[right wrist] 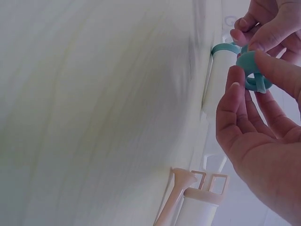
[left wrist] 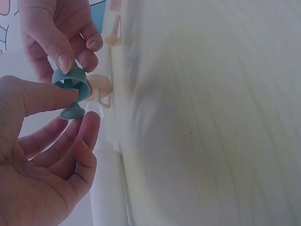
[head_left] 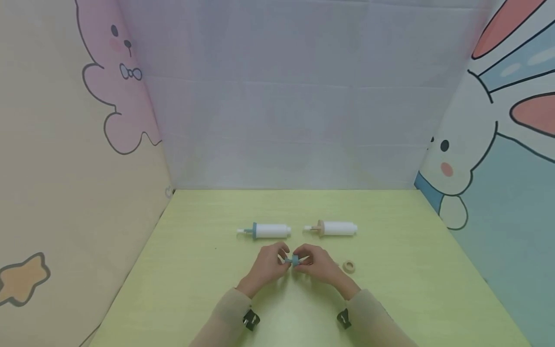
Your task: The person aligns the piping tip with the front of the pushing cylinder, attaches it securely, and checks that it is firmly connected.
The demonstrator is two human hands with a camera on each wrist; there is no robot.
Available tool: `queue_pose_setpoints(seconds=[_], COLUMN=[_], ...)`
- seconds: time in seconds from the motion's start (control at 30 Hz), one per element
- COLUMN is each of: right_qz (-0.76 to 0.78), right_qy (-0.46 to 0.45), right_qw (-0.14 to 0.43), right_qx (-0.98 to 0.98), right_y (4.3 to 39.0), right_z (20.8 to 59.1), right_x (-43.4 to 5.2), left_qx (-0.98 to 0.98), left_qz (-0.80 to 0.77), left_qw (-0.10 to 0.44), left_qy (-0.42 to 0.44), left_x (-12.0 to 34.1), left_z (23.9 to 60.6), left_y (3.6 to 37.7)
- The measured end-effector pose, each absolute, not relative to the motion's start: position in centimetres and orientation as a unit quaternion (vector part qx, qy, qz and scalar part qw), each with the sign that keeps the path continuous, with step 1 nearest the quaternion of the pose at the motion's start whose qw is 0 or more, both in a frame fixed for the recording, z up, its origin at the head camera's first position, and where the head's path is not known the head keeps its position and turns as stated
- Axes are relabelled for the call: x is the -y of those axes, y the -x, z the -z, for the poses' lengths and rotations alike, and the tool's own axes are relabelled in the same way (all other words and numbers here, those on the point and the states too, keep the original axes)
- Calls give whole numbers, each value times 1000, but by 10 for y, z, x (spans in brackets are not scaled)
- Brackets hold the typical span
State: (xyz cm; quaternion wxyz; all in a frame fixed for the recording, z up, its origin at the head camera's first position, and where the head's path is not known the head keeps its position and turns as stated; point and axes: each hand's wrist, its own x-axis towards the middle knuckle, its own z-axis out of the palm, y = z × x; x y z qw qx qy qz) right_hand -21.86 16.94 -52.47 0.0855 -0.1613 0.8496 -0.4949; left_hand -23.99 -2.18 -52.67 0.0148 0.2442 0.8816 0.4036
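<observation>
Near the middle of the table, my left hand (head_left: 268, 265) and right hand (head_left: 320, 264) meet at a small teal plastic piece (head_left: 296, 260). It has a rounded cup-like part, an open ring and a short stem. In the left wrist view, the left hand pinches the teal piece (left wrist: 73, 112) between its thumb side and fingertips. The right hand (left wrist: 56, 33) grips the ring side from above. From the right wrist, the right thumb and fingers hold the rounded part (right wrist: 246, 63), and the left fingertips (right wrist: 257, 46) touch its far side.
Beyond the hands lie a white cylinder with a teal collar (head_left: 271, 231) and, to its right, a white cylinder with a beige collar (head_left: 339, 228). A beige flared piece with a stem (head_left: 349, 266) rests right of the right hand. Printed walls (head_left: 277, 106) surround the table.
</observation>
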Motion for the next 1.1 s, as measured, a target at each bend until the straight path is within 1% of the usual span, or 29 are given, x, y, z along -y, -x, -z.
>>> queue_pose_setpoints(seconds=[0.27,0.7,1.1], right_qz=[486,476,501], right_qy=[156,147,144], right_qw=[83,79,75], right_qx=[-856,-863,-850], right_y=[221,219,220], right_z=[526,521,524], right_x=[-170,-169,-168], left_qx=[-874,-867,-867], left_qz=[-425,-445,-445], left_qw=[7,29,29], left_qy=[-237,-221,-223], left_x=[19,14,13], left_z=[530,533,535], left_y=[237,237,238])
